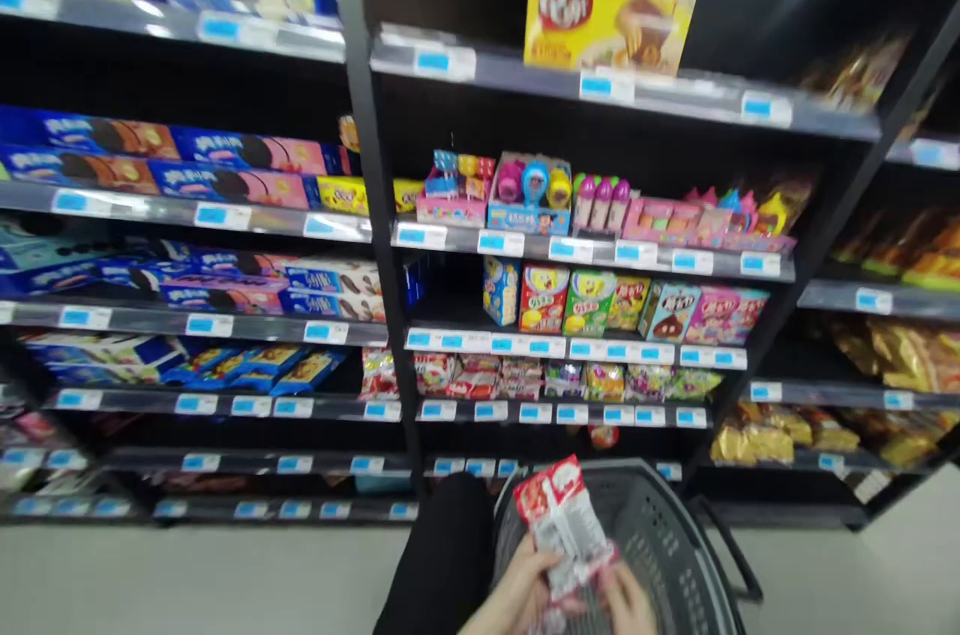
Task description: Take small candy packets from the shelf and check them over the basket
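Observation:
Over a grey basket [652, 515] I hold a red-and-white snack packet [566, 520], tilted, with a pale printed panel facing up. My left hand [525, 583] is closed on its lower left edge, thumb on top. At the lower right corner, the fingers of my right hand [626, 600] close on the packet's reddish end, somewhat blurred. Something pinkish shows beneath the packet between my hands, too unclear to name. The basket's perforated inner wall is visible to the right of my hands.
Black shelving spans the view. Cookie boxes [240, 150] fill the left bay; toy candies [532, 190], small snack boxes [544, 298] and bagged sweets [474, 377] stand in the middle. Gold packets [757, 440] lie at right. My dark-clothed leg [442, 555] is beside the basket.

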`<action>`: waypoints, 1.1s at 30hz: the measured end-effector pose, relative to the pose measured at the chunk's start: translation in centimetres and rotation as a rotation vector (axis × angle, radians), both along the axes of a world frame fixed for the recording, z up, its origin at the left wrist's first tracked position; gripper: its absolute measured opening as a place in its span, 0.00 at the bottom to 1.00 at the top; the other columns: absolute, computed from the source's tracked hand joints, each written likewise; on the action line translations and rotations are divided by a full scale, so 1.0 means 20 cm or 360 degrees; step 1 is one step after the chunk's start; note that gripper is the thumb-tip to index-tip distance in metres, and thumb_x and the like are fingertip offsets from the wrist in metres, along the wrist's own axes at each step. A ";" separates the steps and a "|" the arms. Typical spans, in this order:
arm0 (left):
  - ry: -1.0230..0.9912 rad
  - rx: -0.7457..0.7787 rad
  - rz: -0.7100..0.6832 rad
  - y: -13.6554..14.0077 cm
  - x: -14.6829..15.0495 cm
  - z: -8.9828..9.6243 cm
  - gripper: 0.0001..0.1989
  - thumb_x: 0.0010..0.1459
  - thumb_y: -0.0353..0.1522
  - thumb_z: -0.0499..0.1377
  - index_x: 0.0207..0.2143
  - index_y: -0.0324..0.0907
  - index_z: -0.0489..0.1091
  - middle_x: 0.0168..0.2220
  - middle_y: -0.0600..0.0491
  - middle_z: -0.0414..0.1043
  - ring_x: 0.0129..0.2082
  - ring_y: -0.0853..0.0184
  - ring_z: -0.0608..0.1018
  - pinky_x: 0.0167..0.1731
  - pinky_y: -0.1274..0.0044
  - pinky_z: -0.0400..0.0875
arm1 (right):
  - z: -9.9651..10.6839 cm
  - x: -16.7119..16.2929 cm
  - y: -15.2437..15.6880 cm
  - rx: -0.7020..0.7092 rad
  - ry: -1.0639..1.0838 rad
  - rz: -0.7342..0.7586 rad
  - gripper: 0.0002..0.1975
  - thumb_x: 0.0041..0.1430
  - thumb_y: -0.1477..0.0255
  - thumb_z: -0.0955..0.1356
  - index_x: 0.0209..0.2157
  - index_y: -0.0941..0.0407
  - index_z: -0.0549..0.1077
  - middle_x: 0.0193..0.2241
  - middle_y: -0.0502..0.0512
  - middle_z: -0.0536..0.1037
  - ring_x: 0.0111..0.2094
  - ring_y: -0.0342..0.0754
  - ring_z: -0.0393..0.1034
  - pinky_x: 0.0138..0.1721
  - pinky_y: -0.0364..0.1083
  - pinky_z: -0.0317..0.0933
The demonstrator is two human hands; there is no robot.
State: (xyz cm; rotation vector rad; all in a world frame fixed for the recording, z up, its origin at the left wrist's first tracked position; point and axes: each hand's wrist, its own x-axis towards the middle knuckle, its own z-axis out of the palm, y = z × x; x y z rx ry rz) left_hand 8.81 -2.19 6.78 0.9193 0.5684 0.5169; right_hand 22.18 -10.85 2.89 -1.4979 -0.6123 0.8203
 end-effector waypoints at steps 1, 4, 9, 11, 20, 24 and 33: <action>0.0087 -0.0035 -0.0043 -0.01 -0.02 -0.01 0.30 0.38 0.36 0.58 0.47 0.41 0.59 0.39 0.43 0.69 0.29 0.59 0.75 0.23 0.68 0.70 | -0.03 0.04 -0.06 0.0011 0.0013 -0.0076 0.17 0.35 0.52 0.69 0.14 0.52 0.71 0.12 0.49 0.70 0.18 0.50 0.66 0.22 0.46 0.61; 0.0333 0.0029 -0.0268 -0.02 -0.05 -0.05 0.32 0.33 0.27 0.59 0.47 0.38 0.60 0.35 0.47 0.70 0.24 0.69 0.72 0.16 0.80 0.65 | -0.12 0.16 -0.19 -0.0037 0.0254 -0.0236 0.20 0.29 0.54 0.72 0.19 0.56 0.73 0.16 0.50 0.73 0.18 0.46 0.65 0.21 0.43 0.60; 0.0488 0.0057 -0.0904 -0.04 -0.07 -0.11 0.23 0.33 0.25 0.61 0.38 0.36 0.67 0.24 0.55 0.70 0.18 0.74 0.69 0.15 0.84 0.60 | -0.12 0.22 -0.21 0.0052 0.0635 -0.0098 0.24 0.40 0.55 0.69 0.38 0.54 0.70 0.34 0.54 0.77 0.31 0.49 0.71 0.32 0.46 0.63; 0.0521 0.0054 -0.1025 -0.03 -0.07 -0.12 0.18 0.35 0.26 0.62 0.34 0.35 0.68 0.21 0.56 0.68 0.16 0.75 0.67 0.16 0.84 0.60 | -0.07 0.20 -0.20 0.0079 0.0709 0.0118 0.25 0.42 0.58 0.70 0.42 0.53 0.68 0.36 0.55 0.76 0.33 0.50 0.71 0.32 0.45 0.62; 0.0194 -0.0098 -0.0235 0.03 -0.02 -0.19 0.28 0.37 0.26 0.64 0.46 0.35 0.66 0.38 0.48 0.70 0.33 0.68 0.72 0.33 0.79 0.67 | -0.09 0.23 -0.16 0.0155 0.0312 0.0036 0.14 0.43 0.67 0.71 0.35 0.55 0.71 0.25 0.50 0.74 0.26 0.44 0.66 0.29 0.41 0.60; 0.0044 -0.0226 -0.0074 0.02 0.00 -0.23 0.41 0.46 0.31 0.61 0.58 0.56 0.42 0.54 0.48 0.56 0.37 0.65 0.72 0.30 0.73 0.71 | -0.18 0.21 -0.12 0.0111 0.0331 -0.0013 0.15 0.45 0.64 0.69 0.36 0.54 0.72 0.30 0.52 0.75 0.30 0.47 0.67 0.31 0.44 0.61; 0.0358 -0.0002 -0.0142 0.04 0.00 -0.23 0.26 0.41 0.32 0.63 0.46 0.41 0.64 0.38 0.49 0.65 0.29 0.64 0.73 0.26 0.66 0.73 | -0.27 0.11 -0.06 0.0061 0.0266 0.0212 0.11 0.40 0.67 0.73 0.25 0.54 0.67 0.24 0.45 0.70 0.26 0.42 0.64 0.29 0.41 0.58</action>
